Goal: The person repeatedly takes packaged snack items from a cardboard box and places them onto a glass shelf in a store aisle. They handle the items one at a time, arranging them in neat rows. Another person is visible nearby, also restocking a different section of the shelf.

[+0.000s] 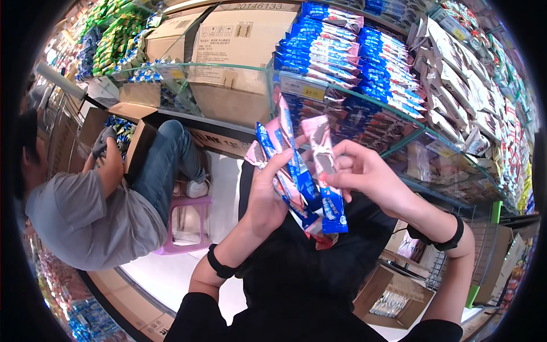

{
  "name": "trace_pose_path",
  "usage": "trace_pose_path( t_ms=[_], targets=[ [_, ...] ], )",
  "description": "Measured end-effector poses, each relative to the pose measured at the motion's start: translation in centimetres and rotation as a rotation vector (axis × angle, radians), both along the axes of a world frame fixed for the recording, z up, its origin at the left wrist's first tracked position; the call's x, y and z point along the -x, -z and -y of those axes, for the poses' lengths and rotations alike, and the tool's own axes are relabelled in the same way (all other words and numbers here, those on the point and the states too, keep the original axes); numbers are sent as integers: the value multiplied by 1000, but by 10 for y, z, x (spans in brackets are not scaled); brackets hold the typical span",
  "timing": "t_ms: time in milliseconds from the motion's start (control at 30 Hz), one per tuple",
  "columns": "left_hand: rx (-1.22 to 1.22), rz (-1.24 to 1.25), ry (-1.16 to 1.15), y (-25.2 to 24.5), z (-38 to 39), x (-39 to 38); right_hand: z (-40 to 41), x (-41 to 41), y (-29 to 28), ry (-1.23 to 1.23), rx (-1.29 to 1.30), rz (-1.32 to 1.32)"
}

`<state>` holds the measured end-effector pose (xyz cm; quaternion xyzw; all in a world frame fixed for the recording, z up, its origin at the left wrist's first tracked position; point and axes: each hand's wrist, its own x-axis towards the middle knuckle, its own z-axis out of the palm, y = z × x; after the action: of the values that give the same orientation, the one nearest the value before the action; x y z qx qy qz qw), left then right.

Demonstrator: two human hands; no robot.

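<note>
In my left hand (270, 192) is a loose bunch of wrapped snack bars (295, 166) in blue and pink wrappers, fanned at different angles. Thumb and fingers of my right hand (363, 171) pinch one more pink-and-blue snack bar (324, 171) by its right edge, held upright just beside the bunch. Part of the bunch is hidden behind that bar and my left thumb. Both hands are above my lap, in front of the glass shelf. Stacks of similar blue-and-pink bars (318, 49) lie on the shelf ahead, behind a price tag (304, 86).
A person (98, 213) sits at the left on a pink plastic stool (183, 224), a gloved hand in an open carton (132, 141). Large cardboard boxes (239, 51) stand on the shelf. The glass shelf edge (397, 149) runs close beyond my right hand. Another open carton (393, 299) sits lower right.
</note>
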<state>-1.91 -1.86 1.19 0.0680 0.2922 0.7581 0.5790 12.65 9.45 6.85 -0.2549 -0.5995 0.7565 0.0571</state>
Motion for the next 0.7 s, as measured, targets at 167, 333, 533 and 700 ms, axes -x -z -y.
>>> trace_pose_path(
  t_ms=[167,333,533,700],
  targets=[
    [42,-29,34,-2,5,6,-11,-21,-14,215,4,-104],
    [-5,-88,53,-12,7,-6,-22,-34,-13,346,2,-267],
    [37,-17,166,-23,15,-12,-24,-37,-9,457,-82,-356],
    [-8,3,145,-23,14,-15,-19,-34,-6,502,-172,-360]
  ],
)
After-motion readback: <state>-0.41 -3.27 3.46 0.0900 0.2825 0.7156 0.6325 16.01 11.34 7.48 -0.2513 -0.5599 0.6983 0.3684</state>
